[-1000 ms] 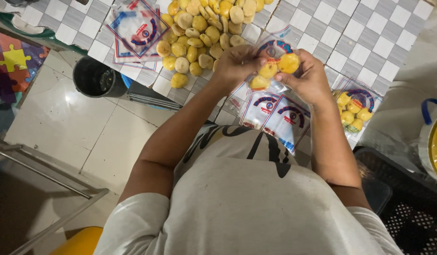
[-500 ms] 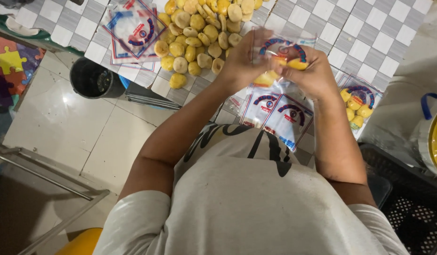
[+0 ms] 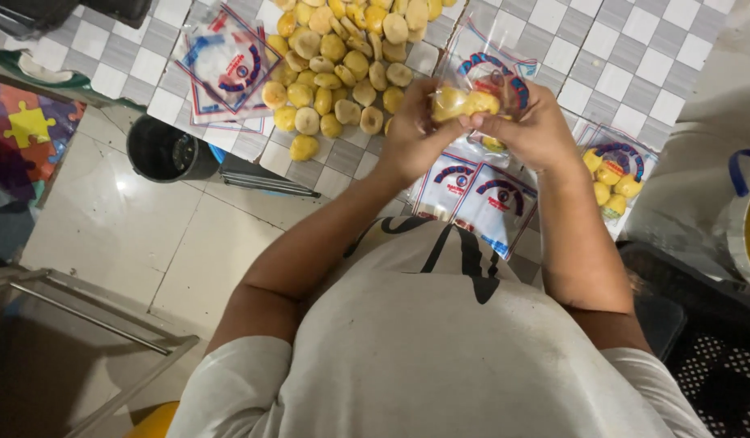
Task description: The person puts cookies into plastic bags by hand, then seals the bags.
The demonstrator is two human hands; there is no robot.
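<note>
My left hand [image 3: 414, 130] and my right hand [image 3: 531, 130] meet over a clear plastic bag [image 3: 492, 69] with a blue and red print. Both hands grip the bag, and yellow round pieces [image 3: 464, 102] show between the fingers at its mouth. A heap of the same yellow pieces [image 3: 342, 65] lies on the checkered tabletop [image 3: 618, 65] just left of my hands. Empty printed bags [image 3: 480, 195] lie flat under my wrists near the table's edge.
A filled bag of yellow pieces [image 3: 610, 174] lies at the right. More flat printed bags [image 3: 229, 65] sit at the left of the heap. A black bucket [image 3: 166, 150] stands on the tiled floor below the table. A black crate [image 3: 707, 349] is at the lower right.
My hands have lifted the yellow pieces from beside the bag into its mouth, and the bag now stands higher between both hands.
</note>
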